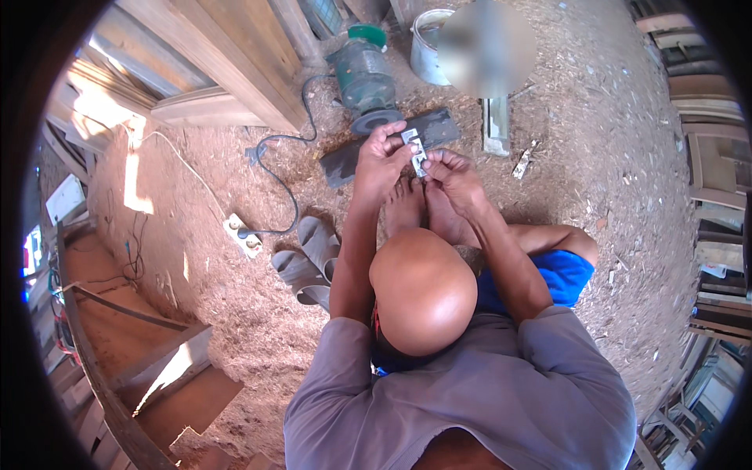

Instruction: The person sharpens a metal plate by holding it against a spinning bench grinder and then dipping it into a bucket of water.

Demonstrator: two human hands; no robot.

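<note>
A small, flat, silvery-white piece with notched edges (416, 147), probably metal, is held between both hands just beyond my bare feet. My left hand (379, 163) grips its left side, thumb against its face. At the lower right end, the fingers of my right hand (454, 178) pinch it. Right beyond my left fingertips sits the dark round wheel (377, 121) of a green bench grinder (366, 82), apart from the piece. Beneath the hands, a dark board (341, 166) lies slantwise on the ground.
The grinder's black cord (291, 192) loops left to a white power strip (242, 235). Grey sandals (301, 265) lie beside my left leg. A whitish bucket (427, 69) and an upright bar (495, 129) stand ahead. Timber frames (717, 164) line the right; wood shavings cover the ground.
</note>
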